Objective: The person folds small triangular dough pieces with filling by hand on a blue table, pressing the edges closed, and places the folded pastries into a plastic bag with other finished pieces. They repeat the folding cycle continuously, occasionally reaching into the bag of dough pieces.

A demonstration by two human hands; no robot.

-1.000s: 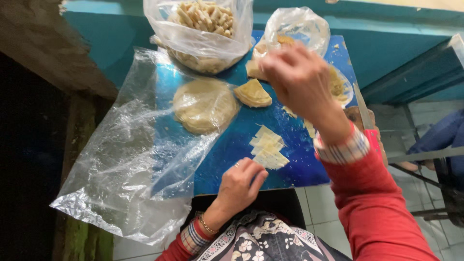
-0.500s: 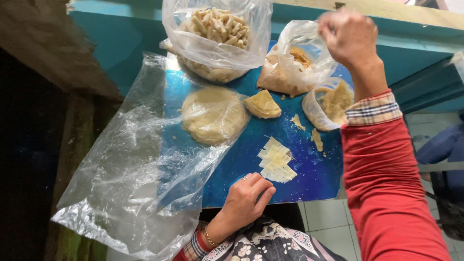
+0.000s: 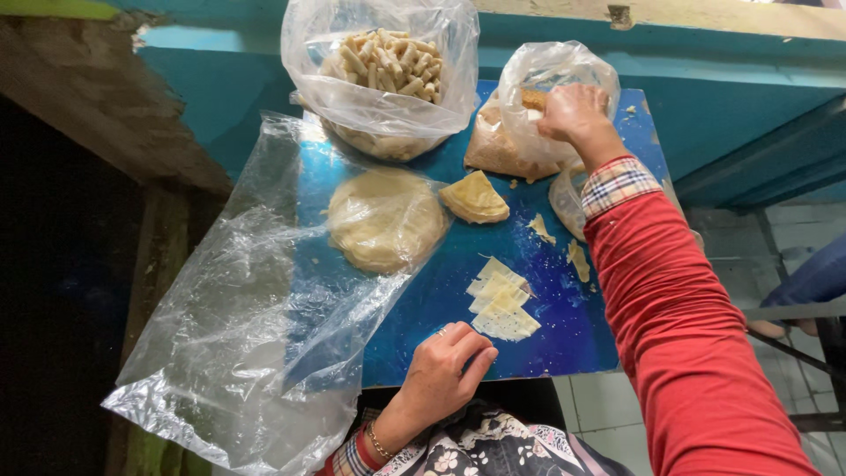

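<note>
Reaching into the crumb bag (image 3: 520, 132) at the blue table's (image 3: 564, 344) far edge, right hand (image 3: 573, 113) pinches its thin, floppy plastic (best held by the rim); left hand (image 3: 445, 370) rests loosely curled, empty, beside the fragile cut wrappers (image 3: 500, 300).

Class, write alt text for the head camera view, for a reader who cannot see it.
Seen from above, a right hand reaches into a bag of crumbs on a blue table, while the left hand rests near its front edge beside cut dough strips. A round dough stack lies under clear plastic, a folded piece beside it, and a bag of rolls behind.
</note>
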